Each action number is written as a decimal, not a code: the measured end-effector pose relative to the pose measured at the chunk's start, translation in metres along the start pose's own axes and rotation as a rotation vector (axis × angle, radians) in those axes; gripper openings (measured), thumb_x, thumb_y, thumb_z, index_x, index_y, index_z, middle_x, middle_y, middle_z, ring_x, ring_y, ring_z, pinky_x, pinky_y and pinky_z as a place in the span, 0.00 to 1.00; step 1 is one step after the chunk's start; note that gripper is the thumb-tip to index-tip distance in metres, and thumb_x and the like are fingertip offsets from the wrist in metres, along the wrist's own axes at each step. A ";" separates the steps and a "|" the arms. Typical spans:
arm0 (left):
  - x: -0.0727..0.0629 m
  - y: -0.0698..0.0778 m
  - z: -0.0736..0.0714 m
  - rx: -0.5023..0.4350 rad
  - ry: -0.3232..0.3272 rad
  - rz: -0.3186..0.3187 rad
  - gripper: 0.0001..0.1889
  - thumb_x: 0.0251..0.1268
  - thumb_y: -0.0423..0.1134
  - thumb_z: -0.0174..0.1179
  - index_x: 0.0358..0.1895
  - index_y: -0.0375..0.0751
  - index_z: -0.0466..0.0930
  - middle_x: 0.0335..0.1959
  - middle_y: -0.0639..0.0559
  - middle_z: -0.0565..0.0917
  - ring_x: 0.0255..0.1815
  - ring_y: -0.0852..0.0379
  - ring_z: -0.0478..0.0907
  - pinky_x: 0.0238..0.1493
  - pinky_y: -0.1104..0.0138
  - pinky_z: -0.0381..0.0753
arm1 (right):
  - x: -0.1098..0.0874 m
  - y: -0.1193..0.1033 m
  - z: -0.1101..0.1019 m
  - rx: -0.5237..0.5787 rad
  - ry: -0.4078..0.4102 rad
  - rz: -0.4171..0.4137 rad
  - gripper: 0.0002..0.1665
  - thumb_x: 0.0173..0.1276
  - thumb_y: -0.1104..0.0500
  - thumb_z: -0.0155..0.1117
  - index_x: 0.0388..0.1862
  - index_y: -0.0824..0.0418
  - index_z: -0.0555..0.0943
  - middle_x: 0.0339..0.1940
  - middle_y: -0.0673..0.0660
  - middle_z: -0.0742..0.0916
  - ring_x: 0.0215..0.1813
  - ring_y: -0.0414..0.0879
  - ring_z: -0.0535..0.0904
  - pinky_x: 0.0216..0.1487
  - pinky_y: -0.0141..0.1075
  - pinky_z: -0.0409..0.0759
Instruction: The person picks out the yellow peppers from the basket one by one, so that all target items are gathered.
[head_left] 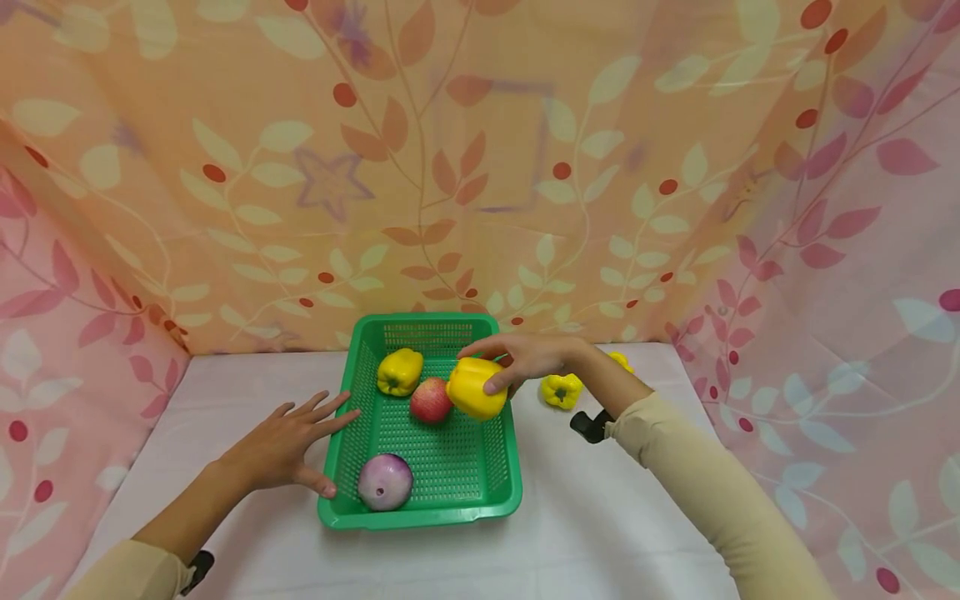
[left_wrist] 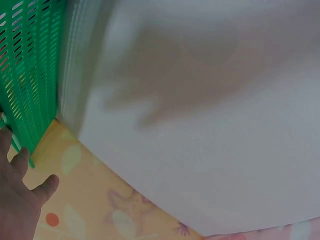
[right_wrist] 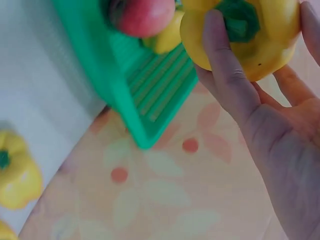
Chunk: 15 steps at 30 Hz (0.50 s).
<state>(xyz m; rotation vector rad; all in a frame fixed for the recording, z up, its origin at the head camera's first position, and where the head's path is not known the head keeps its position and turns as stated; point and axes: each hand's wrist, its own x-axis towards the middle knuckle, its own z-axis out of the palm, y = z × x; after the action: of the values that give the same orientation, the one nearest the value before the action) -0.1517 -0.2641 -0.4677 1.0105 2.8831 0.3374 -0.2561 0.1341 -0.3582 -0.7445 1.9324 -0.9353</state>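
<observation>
Right hand (head_left: 528, 360): grasping a yellow bell pepper, fingers and thumb round its sides; the right wrist view shows one digit lying on it by the green stem.
Held pepper (head_left: 477, 388): in the right hand, above the right side of the green basket (head_left: 420, 518).
Left hand (head_left: 288, 446): released, nothing in it, fingers spread, at the basket's left rim. Can't tell if it touches the rim.
Basket: between the two hands, slotted walls, on the white table (head_left: 585, 517).
Apple (head_left: 431, 401): red, in the basket, just left of the held pepper. Can't tell if those two touch.
Basket pepper (head_left: 400, 372): yellow, between the hands, beyond the apple and to its left.
Purple-and-white vegetable (head_left: 386, 482): round, in the basket, just right of the left thumb.
Table pepper (head_left: 562, 390): yellow, right of the basket, near side of the right wrist.
Second yellow item (head_left: 621, 361): far side of the right forearm, mostly hidden by it.
Straps: black, one at the right wrist (head_left: 591, 427), one at the left.
Curtain (head_left: 480, 167): leaf print, beyond both hands.
</observation>
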 end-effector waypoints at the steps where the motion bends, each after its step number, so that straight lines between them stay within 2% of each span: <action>1: 0.000 0.000 0.000 0.001 0.001 0.000 0.57 0.38 0.76 0.67 0.74 0.46 0.67 0.76 0.39 0.63 0.72 0.27 0.60 0.58 0.26 0.63 | -0.005 0.003 -0.003 0.007 0.004 -0.004 0.41 0.70 0.57 0.67 0.78 0.57 0.62 0.60 0.59 0.78 0.56 0.56 0.79 0.52 0.46 0.84; 5: 0.000 -0.001 0.002 0.006 0.002 0.003 0.57 0.38 0.75 0.67 0.74 0.46 0.67 0.76 0.39 0.63 0.72 0.27 0.60 0.57 0.26 0.63 | -0.027 0.016 -0.013 0.013 0.034 -0.013 0.39 0.71 0.58 0.65 0.77 0.55 0.62 0.61 0.58 0.78 0.59 0.56 0.76 0.54 0.46 0.82; 11: 0.000 -0.002 0.003 0.001 -0.018 -0.012 0.57 0.38 0.75 0.68 0.74 0.47 0.66 0.76 0.41 0.62 0.73 0.28 0.59 0.59 0.27 0.62 | -0.056 0.035 -0.023 -0.012 0.115 0.002 0.37 0.70 0.54 0.66 0.76 0.47 0.65 0.61 0.58 0.78 0.60 0.56 0.75 0.54 0.46 0.81; 15: 0.001 -0.002 0.004 0.003 -0.020 -0.011 0.57 0.38 0.75 0.68 0.75 0.48 0.66 0.77 0.41 0.62 0.73 0.29 0.58 0.59 0.27 0.62 | -0.071 0.054 -0.027 0.031 0.164 0.005 0.38 0.69 0.56 0.67 0.76 0.50 0.64 0.62 0.61 0.77 0.59 0.59 0.76 0.52 0.49 0.83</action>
<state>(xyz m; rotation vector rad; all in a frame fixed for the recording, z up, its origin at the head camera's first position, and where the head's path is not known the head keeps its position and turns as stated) -0.1529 -0.2647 -0.4716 0.9923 2.8716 0.3204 -0.2534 0.2271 -0.3622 -0.6620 2.0551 -1.0486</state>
